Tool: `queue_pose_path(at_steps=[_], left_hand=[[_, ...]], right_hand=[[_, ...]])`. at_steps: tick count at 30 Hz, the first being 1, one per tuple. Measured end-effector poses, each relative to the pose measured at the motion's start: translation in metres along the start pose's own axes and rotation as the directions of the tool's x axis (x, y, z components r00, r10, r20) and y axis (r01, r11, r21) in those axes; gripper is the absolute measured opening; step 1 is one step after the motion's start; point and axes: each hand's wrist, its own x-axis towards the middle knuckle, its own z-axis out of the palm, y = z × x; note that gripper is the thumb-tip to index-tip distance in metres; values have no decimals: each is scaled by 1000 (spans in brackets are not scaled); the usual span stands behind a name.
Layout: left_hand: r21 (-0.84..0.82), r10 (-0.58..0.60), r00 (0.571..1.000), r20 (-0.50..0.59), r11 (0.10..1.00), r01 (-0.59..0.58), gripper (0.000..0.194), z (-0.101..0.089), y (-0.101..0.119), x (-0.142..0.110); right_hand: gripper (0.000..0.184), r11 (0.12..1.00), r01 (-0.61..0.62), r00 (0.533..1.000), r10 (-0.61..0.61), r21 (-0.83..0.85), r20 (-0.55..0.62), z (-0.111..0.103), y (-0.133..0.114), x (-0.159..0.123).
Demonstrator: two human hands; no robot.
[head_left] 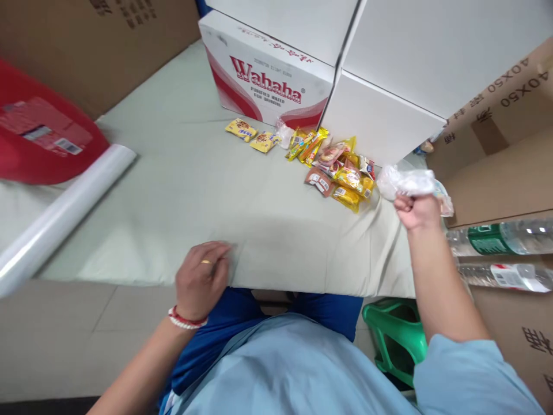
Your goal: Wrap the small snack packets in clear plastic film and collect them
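Note:
My right hand (417, 212) is closed around a crumpled white plastic bag (415, 181), at the right end of the table. Its blur and folds hide what, if anything, is inside. A clear crumpled bag (387, 181) lies against it on the left. My left hand (203, 274) rests at the table's front edge with its fingers curled together, and I see nothing in it. Left of the right hand is a heap of snack packets (348, 173), mostly yellow. Two pale yellow snack packets (253, 135) lie apart from the heap, near a small clear wrapper (284, 134).
A Wahaha water carton (268, 75) and white boxes (384, 115) stand along the back. On the left are a red container (43, 127) and a roll of plastic film (64, 213). Water bottles (496, 238) lie at the right; a green stool (400, 337) is below.

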Motion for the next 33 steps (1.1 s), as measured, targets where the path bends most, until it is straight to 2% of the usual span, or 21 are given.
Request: queue_pose_path(at_steps=[1, 2, 4, 5, 7, 8, 10, 11, 13, 16, 18, 20, 23, 25, 27, 29, 31, 33], left_hand=[[-63, -7, 1000, 22, 998, 8, 23, 3, 13, 5], [-142, -32, 998, 49, 989, 39, 22, 8, 26, 9], [-320, -96, 988, 119, 938, 130, 17, 22, 53, 17], [-400, -115, 982, 153, 901, 168, 16, 31, 65, 20], [-506, -140, 963, 231, 828, 242, 29, 48, 81, 23], [-524, -152, 953, 263, 807, 273, 31, 55, 85, 23], [-529, -193, 933, 305, 780, 335, 19, 65, 87, 22], [-524, -234, 917, 323, 762, 379, 16, 67, 86, 21], [-512, -351, 863, 364, 699, 500, 17, 68, 82, 19], [-515, -496, 760, 419, 560, 649, 19, 67, 79, 18], [-542, -516, 729, 449, 491, 682, 23, 67, 81, 18], [-579, -500, 704, 504, 409, 705, 29, 65, 84, 20], [-622, -475, 639, 605, 219, 752, 40, 60, 83, 24], [-633, -481, 587, 651, 82, 769, 45, 55, 76, 28], [-644, -512, 558, 653, 13, 765, 48, 49, 68, 29], [-670, -540, 586, 604, 55, 741, 51, 45, 65, 27], [-681, -517, 658, 548, 182, 710, 61, 43, 70, 23], [-639, -454, 718, 527, 345, 687, 74, 45, 79, 17]], right_hand=[[27, 991, -126, 990, 123, 44, 74, 14, 16, -25], [26, 964, -258, 959, 247, 65, 140, 30, 32, -52], [30, 892, -450, 873, 431, 37, 230, 62, 64, -107], [32, 864, -503, 836, 484, 8, 259, 76, 78, -133], [35, 816, -574, 763, 564, -69, 316, 99, 97, -174], [36, 805, -584, 740, 582, -109, 336, 106, 104, -188], [40, 799, -572, 713, 596, -184, 369, 110, 110, -203], [41, 807, -550, 713, 588, -214, 382, 108, 111, -205], [42, 852, -466, 751, 524, -240, 402, 99, 110, -205], [48, 936, -220, 813, 331, -275, 478, 84, 108, -202], [56, 939, -43, 821, 228, -341, 524, 80, 110, -204], [52, 912, 37, 840, 194, -409, 507, 79, 114, -206], [34, 918, -67, 885, 235, -390, 401, 78, 118, -205], [36, 930, -193, 884, 303, -313, 356, 73, 117, -203], [41, 924, -301, 866, 368, -235, 340, 65, 115, -200], [44, 914, -364, 856, 405, -181, 322, 59, 112, -199], [45, 912, -368, 863, 407, -179, 299, 56, 110, -202], [46, 914, -344, 869, 396, -215, 297, 58, 110, -207]])
